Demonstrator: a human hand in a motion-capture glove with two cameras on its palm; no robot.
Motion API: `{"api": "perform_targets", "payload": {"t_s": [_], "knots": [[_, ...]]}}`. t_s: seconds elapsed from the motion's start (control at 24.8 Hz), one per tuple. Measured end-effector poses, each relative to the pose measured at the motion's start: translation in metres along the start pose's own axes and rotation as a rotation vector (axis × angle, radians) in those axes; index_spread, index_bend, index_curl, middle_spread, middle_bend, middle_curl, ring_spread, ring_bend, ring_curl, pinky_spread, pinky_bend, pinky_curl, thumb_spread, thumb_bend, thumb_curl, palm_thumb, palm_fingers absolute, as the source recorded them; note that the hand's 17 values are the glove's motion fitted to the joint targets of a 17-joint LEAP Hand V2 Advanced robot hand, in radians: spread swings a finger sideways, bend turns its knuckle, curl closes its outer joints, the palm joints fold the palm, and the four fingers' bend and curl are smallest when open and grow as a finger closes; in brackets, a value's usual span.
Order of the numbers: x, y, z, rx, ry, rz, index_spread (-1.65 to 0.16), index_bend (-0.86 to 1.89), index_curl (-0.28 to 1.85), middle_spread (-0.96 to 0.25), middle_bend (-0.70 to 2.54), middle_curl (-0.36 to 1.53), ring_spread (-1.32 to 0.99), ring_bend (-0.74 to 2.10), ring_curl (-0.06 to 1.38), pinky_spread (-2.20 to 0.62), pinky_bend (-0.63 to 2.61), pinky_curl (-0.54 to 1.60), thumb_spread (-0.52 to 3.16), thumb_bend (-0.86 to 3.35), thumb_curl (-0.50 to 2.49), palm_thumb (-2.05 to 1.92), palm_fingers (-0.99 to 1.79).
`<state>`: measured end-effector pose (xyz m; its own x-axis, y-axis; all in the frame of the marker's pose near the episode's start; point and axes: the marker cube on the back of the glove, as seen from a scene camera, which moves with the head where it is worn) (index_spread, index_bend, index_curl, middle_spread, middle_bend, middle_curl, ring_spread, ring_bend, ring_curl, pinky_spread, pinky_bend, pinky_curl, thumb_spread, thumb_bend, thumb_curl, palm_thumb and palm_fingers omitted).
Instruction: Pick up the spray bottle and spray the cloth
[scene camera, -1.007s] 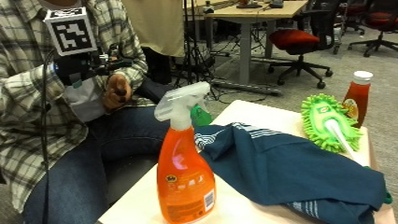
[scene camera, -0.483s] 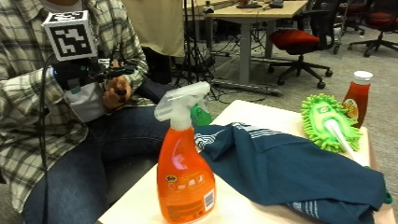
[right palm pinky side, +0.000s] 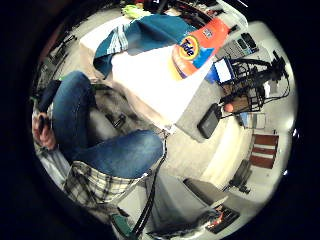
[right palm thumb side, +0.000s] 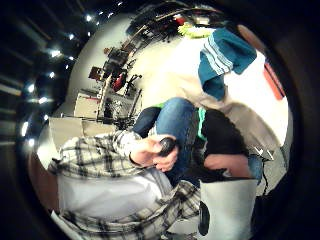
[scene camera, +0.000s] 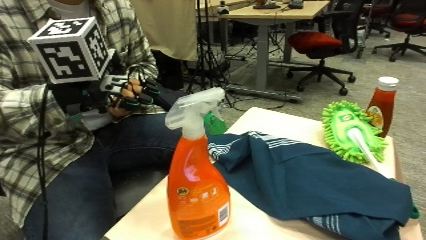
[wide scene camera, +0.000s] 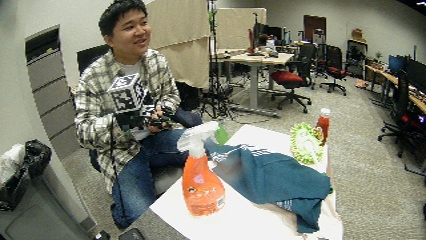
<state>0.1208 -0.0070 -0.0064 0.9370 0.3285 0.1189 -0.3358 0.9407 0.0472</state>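
An orange spray bottle with a white trigger head stands upright at the near corner of the white table. A teal cloth with white stripes lies bunched beside it, touching its base. My gloved right hand hangs over the person's lap, well short of the table and the bottle. Its fingers are loosely curled and hold nothing. The bare hand sits just below it and grips a small dark object. In the little finger side palm view the bottle and cloth are far off.
A green fluffy duster lies at the table's far side, next to a red sauce bottle with a white cap. Something green pokes up behind the sprayer head. Office chairs and a desk stand on the floor beyond.
The gloved hand has dropped slightly and come a little nearer the table, still over the lap. Bottle and cloth have not moved.
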Motion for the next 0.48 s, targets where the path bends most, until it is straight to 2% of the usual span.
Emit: {"api": "perform_targets", "payload": {"t_s": [0.48], "knots": [[0.086, -0.045, -0.005, 0.223, -0.286, 0.403, -0.25, 0.15, 0.29, -0.02, 0.27, 0.31, -0.02, 0.44, 0.27, 0.13, 0.20, 0.22, 1.21, 0.27, 0.39, 0.64, 0.53]]}}
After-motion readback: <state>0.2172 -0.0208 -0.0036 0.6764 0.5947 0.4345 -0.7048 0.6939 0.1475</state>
